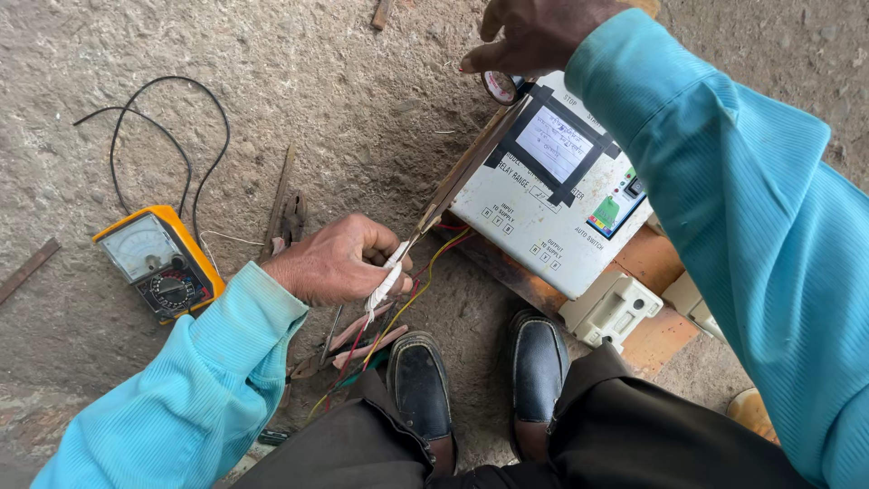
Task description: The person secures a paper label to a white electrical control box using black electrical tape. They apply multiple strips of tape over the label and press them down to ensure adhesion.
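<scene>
Nearest, two black shoes (pixel 480 380) stand on the rough concrete floor (pixel 344 91), with dark trousers (pixel 615 435) below them in the frame. Just left of the shoes, a pair of pliers with pink handles (pixel 367 340) lies on the ground, and red, yellow and green wires (pixel 407 303) run over it toward the near left.

A little farther, the left hand (pixel 339 263) is clenched around a bundle of those wires where it is wrapped in white tape (pixel 385 282), thumb and fingers pinching the wrapped part. A strip of tape (pixel 462 177) stretches taut from the bundle up to the far right.

To the left, a yellow multimeter (pixel 158 263) lies face up, its black leads (pixel 172 136) looping away across the floor. A second dark tool (pixel 290 217) lies between it and the left hand.

To the right, a white control box (pixel 552 195) rests tilted on a brown board (pixel 652 263), with a white switch block (pixel 611 308) at its near corner.

Farthest, the right hand (pixel 534 36) grips a roll of tape (pixel 501 86) above the box's far corner, where the stretched strip ends.
</scene>
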